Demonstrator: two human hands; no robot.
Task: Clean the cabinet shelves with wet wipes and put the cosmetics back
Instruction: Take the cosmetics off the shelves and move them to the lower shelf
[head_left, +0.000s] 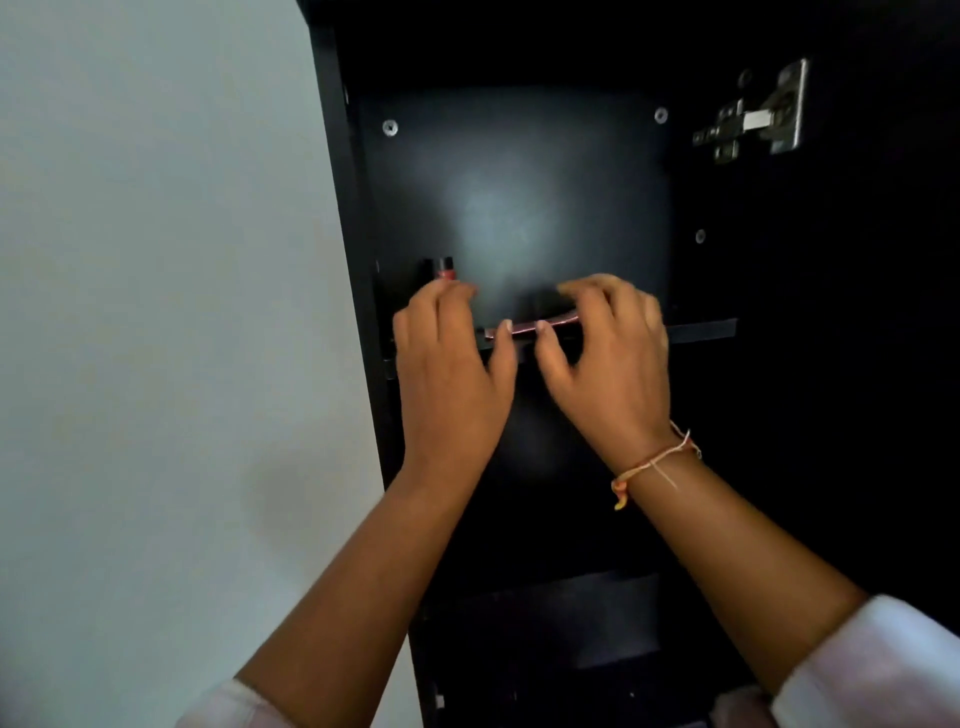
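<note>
Right hand (608, 364) pinches a pink case (524, 326) on the shelf (701, 331), left hand (452, 374) thumbs it too, fingers curled; red bottle (445, 271) at 11 o'clock.

Both your bare forearms reach up and forward, backs of hands facing you. Your right hand (608, 364) pinches a flat pink case (527, 327), fingers curled over it, thumb at its front edge. Your left hand (449, 374) curls beside it, thumb tip touching the same edge
</note>
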